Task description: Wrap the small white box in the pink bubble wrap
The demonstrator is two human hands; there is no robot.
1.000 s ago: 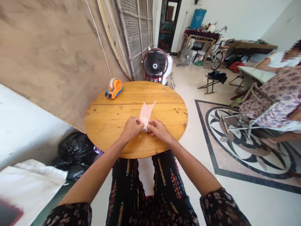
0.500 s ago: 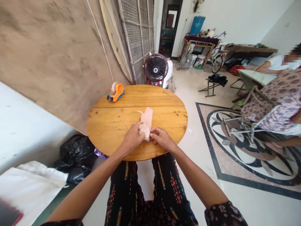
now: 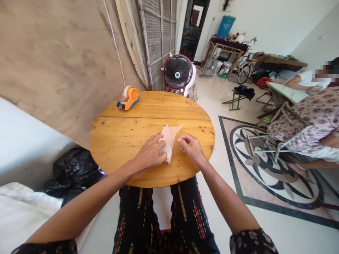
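On the round wooden table (image 3: 119, 141) lies a thin pink plastic bag (image 3: 168, 135), bunched around something at its near end. What the bag wraps is hidden. My left hand (image 3: 153, 151) is closed on the near part of the bag, its fingers curled over the left side. Just to the right, my right hand (image 3: 191, 146) hovers close to the tabletop with thumb and fingers pinched together. It is apart from the bag, and anything in the pinch is too small to make out. The bag's far end spreads flat, one corner pointing to the upper right.
An orange tape dispenser (image 3: 129, 98) stands at the table's back left edge. Behind the table is a dark red fan (image 3: 178, 74). Black plastic bags (image 3: 74, 169) sit on the floor to the left. Two people (image 3: 317, 116) sit at a table on the right.
The bag's far end has spread, with a corner now swung out to the right. My right hand has come off the bag, moving right and slightly away from me. The left hand stays on it.
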